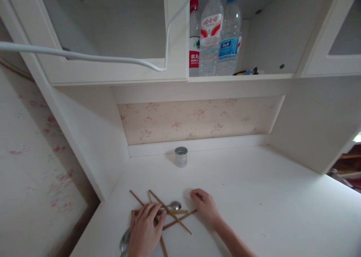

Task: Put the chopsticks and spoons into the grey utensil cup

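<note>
Several wooden chopsticks lie crossed in a loose pile on the white tabletop. My left hand rests over the left part of this pile, fingers spread and thumb apart, touching the sticks. A metal spoon lies among them, its bowl just beyond my fingertips and its handle partly covered. Another spoon sits to the left of my left wrist, partly hidden. To the right of the pile, my right hand is on the tabletop with its fingers curled closed; nothing shows in them. One chopstick's end comes close to that hand.
A small grey metal cup with perforations stands near the back of the tabletop. Overhead, a white cabinet holds plastic bottles. A white cable crosses in front of it. Side panels bound the table on both sides.
</note>
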Demonstrator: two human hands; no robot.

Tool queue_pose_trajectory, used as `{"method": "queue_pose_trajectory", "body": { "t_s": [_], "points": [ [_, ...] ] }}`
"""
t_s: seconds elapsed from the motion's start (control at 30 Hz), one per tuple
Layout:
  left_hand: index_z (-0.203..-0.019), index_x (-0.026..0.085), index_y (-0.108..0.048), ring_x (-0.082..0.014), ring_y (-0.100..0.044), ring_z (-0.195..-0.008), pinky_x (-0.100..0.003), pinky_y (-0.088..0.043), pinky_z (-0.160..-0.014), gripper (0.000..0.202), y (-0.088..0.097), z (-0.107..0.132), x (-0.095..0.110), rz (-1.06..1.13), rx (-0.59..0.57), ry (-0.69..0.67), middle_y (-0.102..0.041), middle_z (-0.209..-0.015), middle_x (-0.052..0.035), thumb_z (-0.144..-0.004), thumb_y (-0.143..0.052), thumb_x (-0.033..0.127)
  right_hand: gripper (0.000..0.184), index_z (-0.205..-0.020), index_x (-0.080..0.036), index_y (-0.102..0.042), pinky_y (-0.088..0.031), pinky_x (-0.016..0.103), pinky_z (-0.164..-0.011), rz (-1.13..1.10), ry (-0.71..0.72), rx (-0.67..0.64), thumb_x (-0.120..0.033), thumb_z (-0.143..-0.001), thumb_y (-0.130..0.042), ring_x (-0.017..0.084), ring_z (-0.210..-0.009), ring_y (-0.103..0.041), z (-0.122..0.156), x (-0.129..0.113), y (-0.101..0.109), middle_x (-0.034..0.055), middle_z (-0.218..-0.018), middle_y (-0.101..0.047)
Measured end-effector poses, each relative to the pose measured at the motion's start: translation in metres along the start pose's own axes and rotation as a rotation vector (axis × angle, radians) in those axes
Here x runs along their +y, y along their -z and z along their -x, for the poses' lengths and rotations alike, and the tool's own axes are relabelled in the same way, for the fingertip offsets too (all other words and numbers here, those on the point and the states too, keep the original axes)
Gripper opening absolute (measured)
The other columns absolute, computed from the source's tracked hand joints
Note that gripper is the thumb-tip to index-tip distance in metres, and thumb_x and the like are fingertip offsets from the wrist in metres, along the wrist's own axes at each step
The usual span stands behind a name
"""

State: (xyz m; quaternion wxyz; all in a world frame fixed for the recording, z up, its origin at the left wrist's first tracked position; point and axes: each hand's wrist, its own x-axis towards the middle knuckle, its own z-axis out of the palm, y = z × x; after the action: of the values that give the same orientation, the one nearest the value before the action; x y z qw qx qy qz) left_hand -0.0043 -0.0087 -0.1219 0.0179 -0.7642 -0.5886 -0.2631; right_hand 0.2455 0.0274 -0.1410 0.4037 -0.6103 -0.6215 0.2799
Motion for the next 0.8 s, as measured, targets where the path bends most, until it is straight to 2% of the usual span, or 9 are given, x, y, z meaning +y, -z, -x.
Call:
{"method": "queue_pose_trajectory", "body": {
  "t_s": [0.1, 0.17, 0.23, 0.3, 0.37, 0.43, 0.6, 0.8],
  "points": [
    [-0.103, 0.029, -0.070, -0.0268, -0.063, -0.102, -0.046, -0.043, -0.093, 0.027, -0.002, 0.002, -0.002, 0.021, 0.018, -0.007, -0.071, -0.107, -0.0051, -0.087, -0.053, 0.043, 0.030, -0.108, -0.019, -0.063, -0.048, 0.025, -0.068, 0.086, -0.029, -0.013, -0.031, -0.089, -0.043, 0.016, -0.076, -0.067, -0.023, -0.012, 0.000, 0.0048, -0.095, -0.073],
    [-0.105, 0.029, -0.069, -0.0267, -0.062, -0.103, -0.046, -0.043, -0.094, 0.027, -0.004, 0.004, -0.003, 0.039, 0.032, -0.006, -0.071, -0.108, -0.0050, -0.088, -0.052, 0.041, 0.042, -0.128, -0.021, -0.049, -0.048, 0.026, -0.067, 0.165, -0.030, -0.030, -0.030, -0.088, -0.047, 0.015, -0.072, -0.066, -0.048, -0.025, 0.002, 0.0040, -0.103, -0.071],
    [-0.106, 0.028, -0.069, -0.0260, -0.063, -0.101, -0.046, -0.043, -0.093, 0.027, -0.005, 0.004, -0.003, 0.050, 0.047, -0.010, -0.071, -0.106, -0.0049, -0.089, -0.052, 0.039, 0.057, -0.140, -0.024, -0.035, -0.047, 0.029, -0.075, 0.257, -0.014, -0.032, -0.031, -0.086, -0.052, 0.019, -0.084, -0.067, -0.075, -0.041, 0.004, 0.0056, -0.113, -0.068],
    [-0.103, 0.027, -0.069, -0.0253, -0.064, -0.098, -0.045, -0.045, -0.091, 0.024, -0.006, 0.004, -0.004, 0.057, 0.064, -0.028, -0.071, -0.102, -0.0048, -0.088, -0.053, 0.037, 0.063, -0.145, -0.025, -0.026, -0.045, 0.034, -0.083, 0.347, -0.004, -0.026, -0.032, -0.088, -0.051, 0.024, -0.099, -0.064, -0.101, -0.056, 0.005, 0.0084, -0.119, -0.065],
    [-0.100, 0.026, -0.069, -0.0249, -0.064, -0.095, -0.044, -0.047, -0.090, 0.022, -0.007, 0.004, -0.006, 0.064, 0.090, -0.045, -0.071, -0.098, -0.0048, -0.087, -0.054, 0.036, 0.058, -0.144, -0.026, -0.030, -0.044, 0.038, -0.086, 0.423, -0.012, -0.030, -0.032, -0.090, -0.050, 0.027, -0.106, -0.062, -0.121, -0.066, 0.003, 0.0109, -0.120, -0.064],
    [-0.098, 0.025, -0.069, -0.0248, -0.064, -0.094, -0.043, -0.048, -0.089, 0.021, -0.009, 0.003, -0.009, 0.085, 0.119, -0.052, -0.071, -0.097, -0.0054, -0.087, -0.054, 0.034, 0.050, -0.139, -0.024, -0.039, -0.044, 0.041, -0.087, 0.481, -0.028, -0.044, -0.032, -0.091, -0.050, 0.028, -0.105, -0.062, -0.133, -0.071, 0.001, 0.0116, -0.117, -0.065],
    [-0.095, 0.022, -0.067, -0.0232, -0.064, -0.093, -0.043, -0.051, -0.088, 0.020, -0.015, 0.001, -0.014, 0.215, 0.130, -0.022, -0.070, -0.095, -0.0060, -0.090, -0.049, 0.029, 0.036, -0.120, -0.016, -0.055, -0.049, 0.042, -0.084, 0.549, -0.056, -0.047, -0.041, -0.095, -0.048, 0.021, -0.093, -0.064, -0.134, -0.072, -0.002, 0.0079, -0.107, -0.066],
    [-0.094, 0.020, -0.067, -0.0220, -0.064, -0.094, -0.040, -0.053, -0.088, 0.023, -0.018, -0.001, -0.015, 0.343, 0.212, 0.006, -0.068, -0.095, -0.0073, -0.092, -0.046, 0.028, 0.028, -0.116, -0.022, -0.054, -0.045, 0.029, -0.073, 0.501, 0.017, 0.007, -0.035, -0.098, -0.037, 0.021, -0.088, -0.067, -0.108, -0.076, 0.018, 0.0073, -0.098, -0.071]
  ]
}}
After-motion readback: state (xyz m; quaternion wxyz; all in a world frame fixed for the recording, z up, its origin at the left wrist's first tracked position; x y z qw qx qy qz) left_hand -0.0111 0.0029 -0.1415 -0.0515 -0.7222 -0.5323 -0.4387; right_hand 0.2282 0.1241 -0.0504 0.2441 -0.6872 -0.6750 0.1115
